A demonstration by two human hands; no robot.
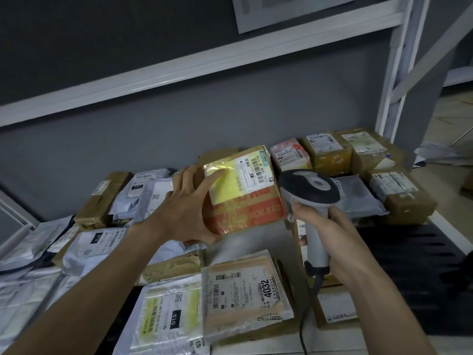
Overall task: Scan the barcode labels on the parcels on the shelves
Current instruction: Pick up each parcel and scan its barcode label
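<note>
Left hand [184, 201] clamps its grip on a taped box [243, 190], tilting the label [252, 172] toward the scanner [311, 201] gripped by the right hand [330, 237], above shelf [435, 242] parcels.

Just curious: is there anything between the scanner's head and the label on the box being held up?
Nothing: in the head view, the scanner in the right hand sits beside the box the left hand tilts; the gap to the label is bare.

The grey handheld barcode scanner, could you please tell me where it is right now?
The grey handheld barcode scanner is centre-right in the head view, gripped by the right hand, beside the yellow-labelled cardboard parcel.
</note>
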